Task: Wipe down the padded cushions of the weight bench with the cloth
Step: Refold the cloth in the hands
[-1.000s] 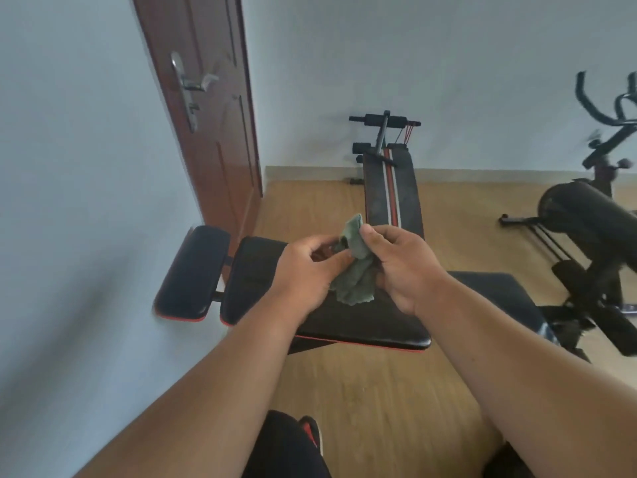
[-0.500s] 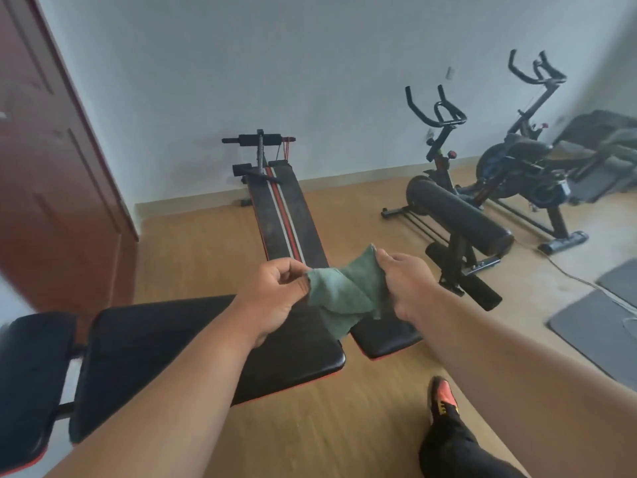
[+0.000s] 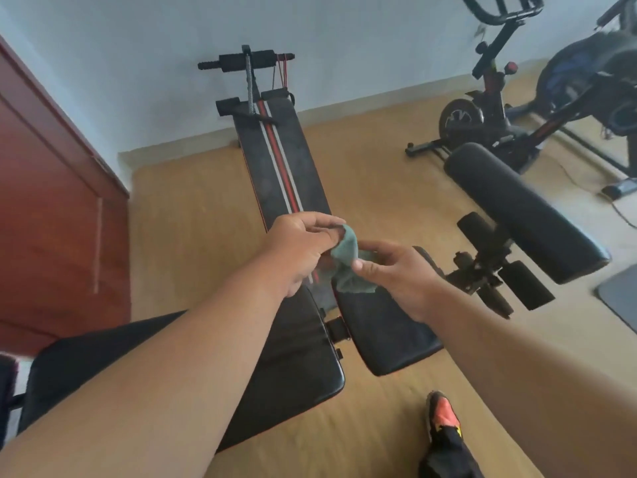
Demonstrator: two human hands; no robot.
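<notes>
Cloth [image 3: 348, 267] btwn both hands, above weight bench [image 3: 296, 360]; sit-up board [image 3: 279, 163] behind.

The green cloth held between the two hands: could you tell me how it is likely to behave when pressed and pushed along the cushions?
The green cloth is bunched and drooping between the left hand and right hand, so it is probably floppy and light. It may crumple rather than slide flat on the bench cushion.
</notes>
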